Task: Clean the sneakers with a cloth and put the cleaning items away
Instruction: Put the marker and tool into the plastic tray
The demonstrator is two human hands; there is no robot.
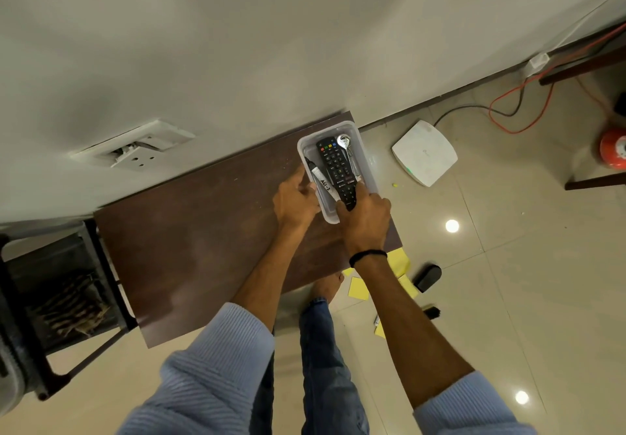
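Note:
A clear plastic tray [362,150] stands at the far right corner of a dark brown table [203,231]. In it lie a black remote [333,163], a spoon [343,141] and a marker [320,180]. My left hand [294,204] grips the tray's left wall. My right hand [367,221] grips the tray's near end by the remote's lower end. On the floor under my right arm lie a yellow cloth [359,287], a black shoe brush [427,277] and a small brush [432,312]. No sneakers are in view.
A white router [425,151] sits on the tiled floor right of the table, with red and black cables [508,112] running to the wall. A wall socket [142,150] is at the left. A dark metal stand [61,299] is beside the table's left end.

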